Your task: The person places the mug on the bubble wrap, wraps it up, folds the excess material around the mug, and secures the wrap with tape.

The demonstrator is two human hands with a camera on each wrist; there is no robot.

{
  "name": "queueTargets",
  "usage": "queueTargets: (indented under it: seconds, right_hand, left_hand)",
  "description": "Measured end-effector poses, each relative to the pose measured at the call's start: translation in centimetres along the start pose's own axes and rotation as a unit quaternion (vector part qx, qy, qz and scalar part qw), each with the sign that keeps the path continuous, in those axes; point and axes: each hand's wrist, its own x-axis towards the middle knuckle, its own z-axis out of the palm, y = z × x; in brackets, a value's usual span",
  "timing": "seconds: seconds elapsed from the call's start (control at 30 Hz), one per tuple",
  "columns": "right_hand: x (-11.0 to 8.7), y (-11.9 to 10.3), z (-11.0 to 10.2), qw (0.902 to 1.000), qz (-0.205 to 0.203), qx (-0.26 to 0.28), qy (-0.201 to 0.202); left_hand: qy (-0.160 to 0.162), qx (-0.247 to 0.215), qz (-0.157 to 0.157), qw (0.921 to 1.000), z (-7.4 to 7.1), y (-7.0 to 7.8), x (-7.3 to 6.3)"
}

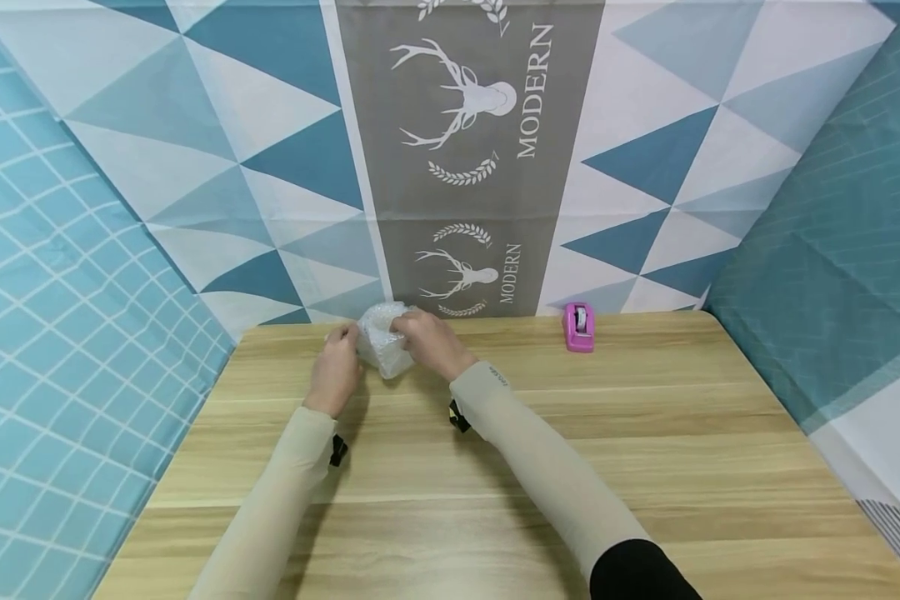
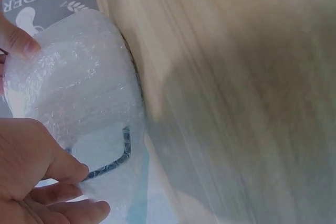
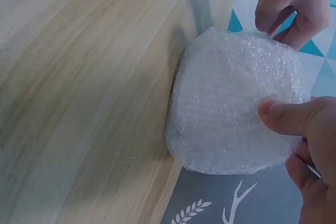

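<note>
A white bundle in clear bubble wrap (image 1: 382, 343) sits at the table's back edge. On its right side, my right hand (image 1: 435, 340) grips it, the thumb (image 3: 281, 115) lying across the front of the wrap. My left hand (image 1: 335, 372) pinches the wrap at the opposite side, between thumb and fingers in the left wrist view. A dark curved line (image 2: 119, 161) shows through the plastic there. What the wrap encloses is hidden.
A pink tape dispenser (image 1: 579, 327) stands at the back of the wooden table (image 1: 450, 533), right of the hands. Behind the table's back edge hangs a patterned cloth (image 1: 457, 192), with blue cloths at both sides.
</note>
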Motion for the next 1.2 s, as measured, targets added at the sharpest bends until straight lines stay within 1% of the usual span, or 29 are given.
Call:
queueTargets:
  seconds: [0.17,0.27,0.33,0.5,0.7,0.9,1.07,1.2]
  right_hand:
    - [0.6,0.2,0.2,1.0000,0.000,0.008,-0.006]
    - [1.1,0.2,0.3,0.9999,-0.005,0.016,0.001]
    - [1.3,0.1,0.4,0.9998,-0.001,0.018,0.002]
    - [1.3,0.1,1.1,0.9995,0.018,0.023,-0.009]
    - [1.7,0.3,1.2,0.9990,0.023,0.039,0.001]
    - [1.7,0.5,1.8,0.9980,0.033,0.053,0.011]
    - [1.8,0.6,2.2,0.9981,0.037,0.048,0.013]
    - [2.4,0.5,2.1,0.9979,0.038,0.052,0.004]
  left_hand:
    - [-0.007,-0.006,-0.004,0.9999,-0.1,-0.6,0.7]
    - [-0.007,0.001,-0.008,0.9999,-0.3,-0.8,1.2]
    - [-0.007,0.013,-0.006,0.9999,-0.3,-0.9,1.4]
    - [-0.011,0.030,-0.003,0.9995,0.0,-1.2,1.4]
    - [-0.006,0.033,-0.011,0.9994,0.0,-1.4,1.8]
    - [-0.012,0.048,-0.006,0.9987,0.1,-1.6,2.0]
    - [-0.011,0.038,-0.003,0.9992,0.2,-1.8,2.2]
    - [-0.006,0.032,-0.002,0.9995,0.2,-2.1,2.4]
